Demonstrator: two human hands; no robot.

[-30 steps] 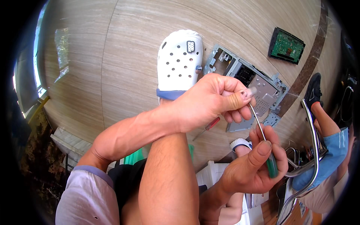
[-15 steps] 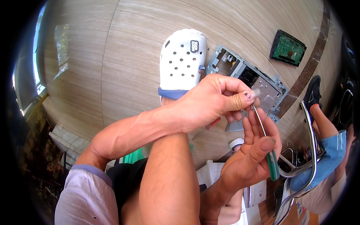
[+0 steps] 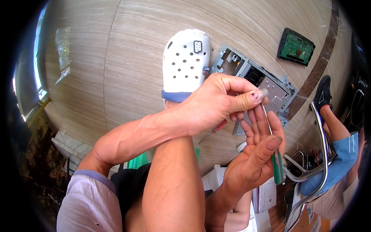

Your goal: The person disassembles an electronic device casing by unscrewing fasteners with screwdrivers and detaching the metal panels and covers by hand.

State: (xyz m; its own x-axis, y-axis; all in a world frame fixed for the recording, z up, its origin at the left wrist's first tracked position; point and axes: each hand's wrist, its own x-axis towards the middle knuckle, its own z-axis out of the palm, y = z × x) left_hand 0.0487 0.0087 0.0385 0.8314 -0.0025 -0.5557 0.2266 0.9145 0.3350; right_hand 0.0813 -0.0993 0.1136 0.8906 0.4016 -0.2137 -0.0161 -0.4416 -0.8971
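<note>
My left hand (image 3: 216, 100) reaches across my bare leg and is closed in a pinch, thumb against fingers. What lies between those fingertips, if anything, is hidden. My right hand (image 3: 259, 149) holds a screwdriver with a green handle (image 3: 277, 167) between thumb and fingers, the other fingers partly spread. Its thin metal shaft (image 3: 268, 120) slants up to the left fingertips, where the tip is out of sight. Behind both hands on the floor lies an opened metal device chassis (image 3: 253, 75), partly covered by my left hand.
A red-handled screwdriver (image 3: 219, 127) lies on the floor below my left hand. A black-framed green circuit board (image 3: 296, 47) sits at the far right. My white clog (image 3: 185, 65) stands left of the chassis. At right are a metal-framed chair (image 3: 324, 154) and another person's leg (image 3: 335, 123).
My right hand and the green screwdriver have shifted slightly left and up, the shaft now steeper. My left hand keeps its pinch, nearly still.
</note>
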